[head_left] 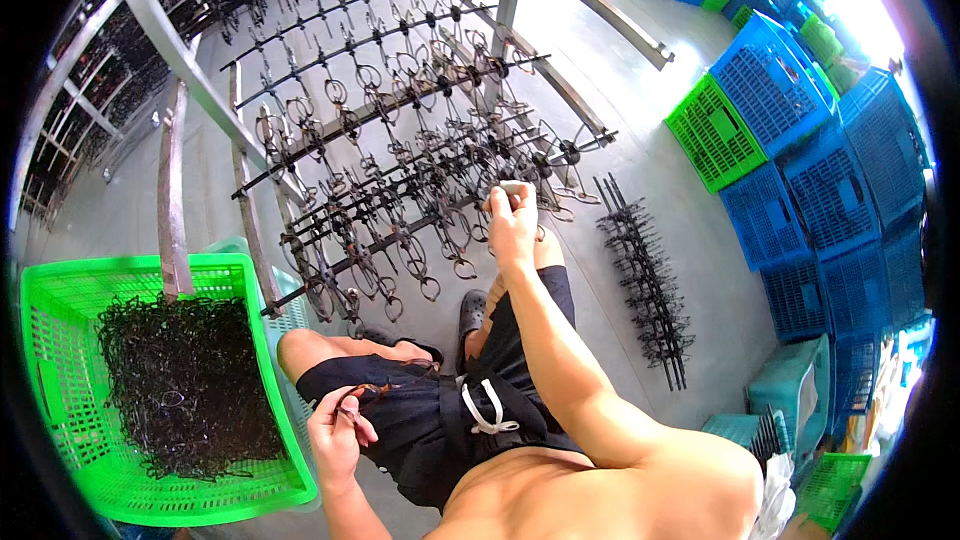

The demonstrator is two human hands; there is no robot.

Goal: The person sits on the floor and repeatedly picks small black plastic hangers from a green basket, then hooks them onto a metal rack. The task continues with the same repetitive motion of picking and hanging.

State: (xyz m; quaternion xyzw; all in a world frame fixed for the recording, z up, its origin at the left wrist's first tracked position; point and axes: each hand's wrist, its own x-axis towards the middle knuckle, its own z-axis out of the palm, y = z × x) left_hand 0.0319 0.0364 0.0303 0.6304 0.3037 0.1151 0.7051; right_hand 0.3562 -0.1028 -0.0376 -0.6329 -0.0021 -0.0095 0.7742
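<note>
Two hands at work, both w/ dark eyeglass frames. Right hand (513, 223) is stretched out fwd to the metal rack (400, 130), fingers pinched together on a small pale-looking piece at one of the rack's hooks; can't tell exactly what the piece is. Left hand (338, 432) sits low over the lap, fingers closed on a dark frame (352, 402), just beside the black shorts (440, 410). Rack carries rows of dark frames hung on slanted bars, spread across the upper centre. Green crate (60, 340) on the person's left, touching the rack's leg area, holds a heap of loose dark frames (185, 380). A loaded dark bar (645, 280) lies on the grey floor (690, 240) to the right, apart from the rack. Stacked blue crates (830, 200) and green crates (712, 135) stand further right.
</note>
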